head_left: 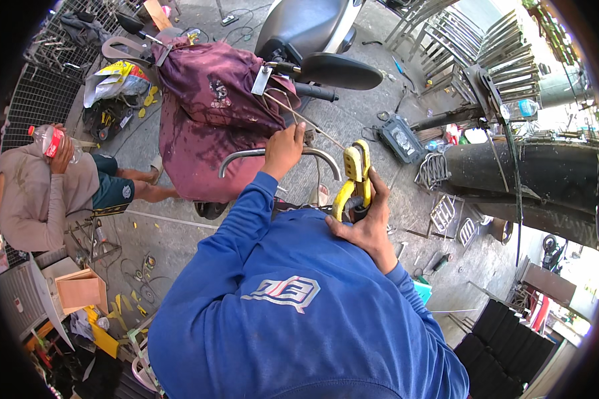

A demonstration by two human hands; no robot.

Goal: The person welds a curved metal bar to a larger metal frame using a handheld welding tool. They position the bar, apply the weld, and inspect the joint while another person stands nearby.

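My left hand [285, 151] is closed around a bent metal tube [243, 155], whose curved ends show on both sides of it. Its upper fingertips are close to a thin rod [321, 133]. My right hand [367, 223] grips a yellow clamp [355, 169] that looks like a welding electrode holder. From the clamp's jaws the rod slants up and left, past my left hand, toward a small metal plate [261, 80]. What the plate is fixed to is hard to make out. Beyond my hands stands a motorcycle [306, 33] with a maroon cloth [206, 100] over its front.
At left a person [43, 183] holds a clear plastic bottle [52, 141] with a red cap. To the right are a dark tool case [400, 138], a large black cylinder [526, 173] and stacked metal frames [492, 50]. A grinder [440, 261] lies on the concrete floor.
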